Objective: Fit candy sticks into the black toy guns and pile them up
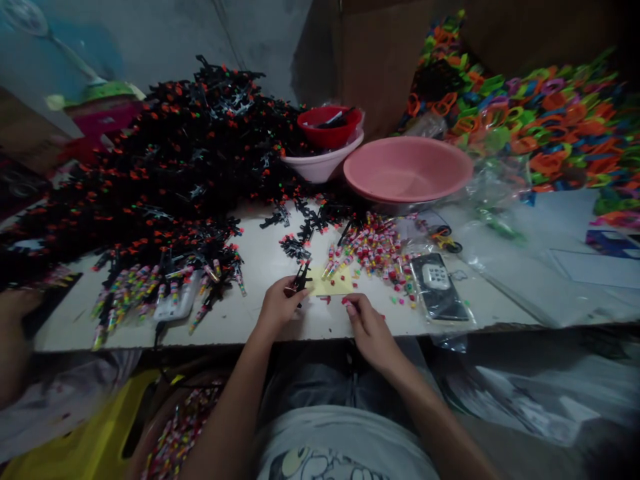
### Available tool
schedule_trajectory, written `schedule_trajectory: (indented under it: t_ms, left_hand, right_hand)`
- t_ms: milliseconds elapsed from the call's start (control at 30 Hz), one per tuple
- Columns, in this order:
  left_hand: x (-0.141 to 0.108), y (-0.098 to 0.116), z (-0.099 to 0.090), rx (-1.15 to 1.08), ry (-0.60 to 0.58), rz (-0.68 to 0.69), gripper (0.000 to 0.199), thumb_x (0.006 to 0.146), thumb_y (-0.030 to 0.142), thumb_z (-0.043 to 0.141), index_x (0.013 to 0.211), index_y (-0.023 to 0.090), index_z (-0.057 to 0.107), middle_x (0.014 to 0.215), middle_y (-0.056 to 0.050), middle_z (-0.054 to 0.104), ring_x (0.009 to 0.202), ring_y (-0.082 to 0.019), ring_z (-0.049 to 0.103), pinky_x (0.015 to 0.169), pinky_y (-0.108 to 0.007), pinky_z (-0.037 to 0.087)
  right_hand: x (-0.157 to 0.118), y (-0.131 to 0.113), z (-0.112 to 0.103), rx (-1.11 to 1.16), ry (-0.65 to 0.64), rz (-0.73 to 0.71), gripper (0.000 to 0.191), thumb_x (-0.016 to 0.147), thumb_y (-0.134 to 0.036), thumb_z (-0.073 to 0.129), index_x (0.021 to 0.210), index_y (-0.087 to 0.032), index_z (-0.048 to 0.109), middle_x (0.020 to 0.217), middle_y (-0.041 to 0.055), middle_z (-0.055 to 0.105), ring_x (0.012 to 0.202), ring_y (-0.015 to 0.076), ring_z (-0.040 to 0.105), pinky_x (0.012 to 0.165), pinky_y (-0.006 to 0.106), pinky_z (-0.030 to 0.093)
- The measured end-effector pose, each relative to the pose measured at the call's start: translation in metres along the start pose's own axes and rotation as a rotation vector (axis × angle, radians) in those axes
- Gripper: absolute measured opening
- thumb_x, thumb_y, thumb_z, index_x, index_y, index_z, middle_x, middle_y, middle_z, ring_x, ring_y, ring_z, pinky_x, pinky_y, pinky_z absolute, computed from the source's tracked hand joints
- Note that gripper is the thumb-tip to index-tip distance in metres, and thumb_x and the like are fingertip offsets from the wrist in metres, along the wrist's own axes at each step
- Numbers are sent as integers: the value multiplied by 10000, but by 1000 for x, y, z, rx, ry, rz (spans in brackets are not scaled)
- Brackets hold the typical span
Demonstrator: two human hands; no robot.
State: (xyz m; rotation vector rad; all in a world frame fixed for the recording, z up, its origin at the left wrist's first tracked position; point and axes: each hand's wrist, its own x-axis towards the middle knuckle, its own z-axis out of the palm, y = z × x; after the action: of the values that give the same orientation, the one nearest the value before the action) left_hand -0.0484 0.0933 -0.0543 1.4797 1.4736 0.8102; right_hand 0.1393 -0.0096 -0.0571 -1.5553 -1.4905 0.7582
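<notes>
My left hand (279, 305) is closed around a small black toy gun (302, 275), held upright just above the white table. To its right, my right hand (370, 328) pinches a tiny red piece (345, 301) between thumb and fingertips. Between and beyond the hands lies a yellow paper (334, 283) with a few little red bits on it. Just past the paper is a heap of small tubes with colourful bands and red ends (373, 245). Several loose black toy guns (296, 248) lie farther back, beyond my left hand.
A large pile of black toy guns (190, 147) fills the left. Behind stand a pink basin (407, 170) and a red bowl (327, 133) in a pale bowl. Colourful plastic pieces (555, 127) heap up at right. A dark packet (440, 290) lies near my right hand. Another person's arm (13, 340) shows at far left.
</notes>
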Motion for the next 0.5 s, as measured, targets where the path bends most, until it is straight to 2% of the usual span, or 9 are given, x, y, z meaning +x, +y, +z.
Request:
schedule_trajectory:
  t_ms: [67, 200, 333, 500]
  left_hand:
    - [-11, 9, 2, -234, -25, -21, 365, 629, 349, 762, 911, 159, 629, 799, -25, 649, 641, -132, 587, 595, -245, 481]
    - [-41, 33, 12, -650, -97, -149, 477, 634, 352, 788, 1022, 184, 567, 913, -47, 694, 786, -162, 665, 668, -255, 531]
    - [-62, 48, 22, -742, -104, -174, 531, 597, 282, 822, 1020, 187, 515, 899, -40, 706, 878, -198, 677, 703, -297, 561]
    - [-68, 51, 25, -709, -93, -101, 546, 584, 251, 828, 1004, 184, 485, 822, -29, 726, 831, -206, 693, 729, -338, 570]
  right_hand:
    - [-2, -7, 6, 44, -25, 11, 231, 952, -327, 324, 1084, -191, 457, 819, 36, 623, 726, 176, 612, 656, 292, 472]
    - [-5, -17, 11, 148, -30, -42, 176, 945, -326, 361, 1033, -198, 446, 873, 43, 613, 761, 162, 600, 685, 285, 478]
    - [-8, -22, 7, 188, 12, -67, 166, 946, -329, 388, 1013, -201, 470, 915, 52, 612, 824, 161, 596, 740, 294, 481]
    - [-11, -23, 3, 206, 39, -68, 177, 957, -336, 384, 985, -206, 500, 862, 32, 617, 804, 156, 594, 731, 288, 477]
